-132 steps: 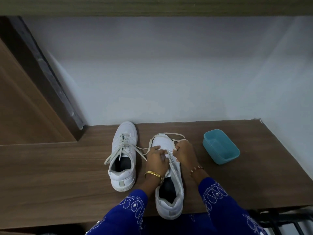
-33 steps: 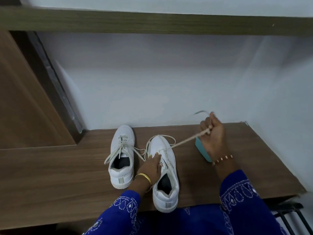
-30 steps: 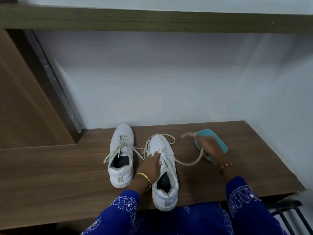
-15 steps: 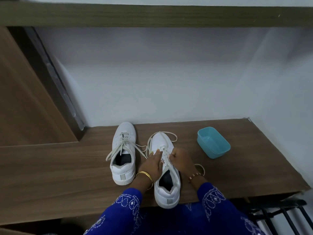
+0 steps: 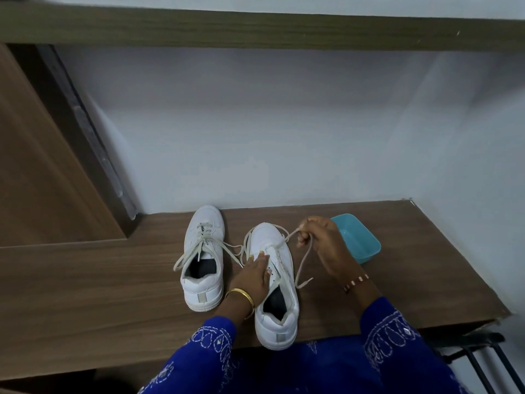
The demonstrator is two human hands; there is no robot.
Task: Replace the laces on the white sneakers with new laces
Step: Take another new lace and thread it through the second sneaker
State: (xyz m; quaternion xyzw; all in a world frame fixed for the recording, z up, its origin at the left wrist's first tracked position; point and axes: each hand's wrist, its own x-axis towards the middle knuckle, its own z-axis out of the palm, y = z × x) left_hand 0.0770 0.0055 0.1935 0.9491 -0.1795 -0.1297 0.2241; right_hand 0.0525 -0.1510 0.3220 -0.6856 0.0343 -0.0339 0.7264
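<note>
You face a pale bluish-white wall [image 5: 284,132], evenly and softly lit. A wood-grain desk surface [image 5: 85,294] abuts its base and ends at a right-hand edge beside a second pale wall [image 5: 483,172]. Above, a dark olive wooden shelf [image 5: 255,29] spans the whole width. To your left, a brown wooden panel [image 5: 37,177] with a dark edge strip [image 5: 85,132] slants down to the desk. A black metal frame [image 5: 477,354] shows at lower right, below the desk.

We've got bare worktop [image 5: 85,280] wide open on our left, two sneakers [image 5: 203,257] crowding the middle, blue tub [image 5: 359,240] blocking the right, wall [image 5: 284,137] close behind.
</note>
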